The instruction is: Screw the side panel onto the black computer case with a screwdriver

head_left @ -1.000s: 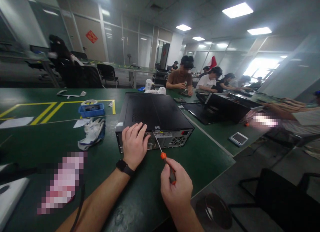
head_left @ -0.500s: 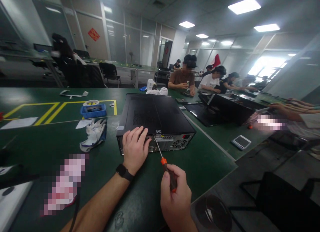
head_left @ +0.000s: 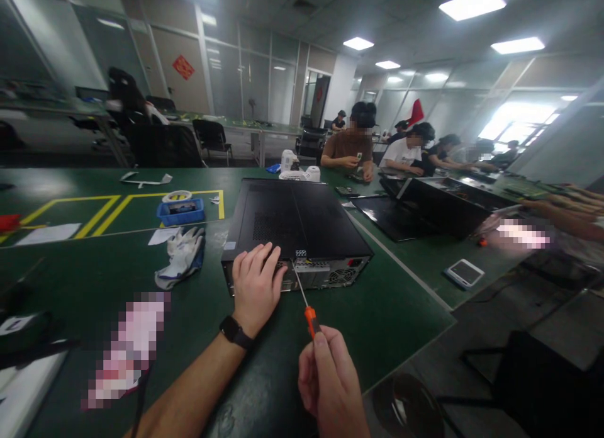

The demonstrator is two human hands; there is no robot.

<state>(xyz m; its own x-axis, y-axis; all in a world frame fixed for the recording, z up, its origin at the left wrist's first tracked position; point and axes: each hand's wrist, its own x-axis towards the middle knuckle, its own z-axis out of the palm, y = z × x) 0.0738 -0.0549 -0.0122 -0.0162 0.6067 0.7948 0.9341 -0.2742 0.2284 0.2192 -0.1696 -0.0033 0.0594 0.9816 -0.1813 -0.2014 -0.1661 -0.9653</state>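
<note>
A black desktop computer case [head_left: 302, 214] lies flat on the green table, its rear panel facing me. My left hand [head_left: 258, 284] rests over the case's rear top edge at the left, fingers stretched out and lying on it. In my right hand [head_left: 330, 375] is a screwdriver [head_left: 311, 321] with an orange and dark handle, the fingers wrapped round it. Its thin shaft slants up to the rear panel, near the top edge, just right of my left thumb. The tip is too small to show whether it sits in a screw.
Left of the case are work gloves [head_left: 182, 258] and a blue bin [head_left: 180, 211] with a tape roll [head_left: 180, 197] behind it. A second, opened case [head_left: 438, 205] and a small scale-like device [head_left: 465, 274] stand right. People work along the table's far side.
My right hand has turned and shifted its grip further back on the screwdriver handle, so more orange shows. The shaft still meets the rear panel. My left hand stays on the case.
</note>
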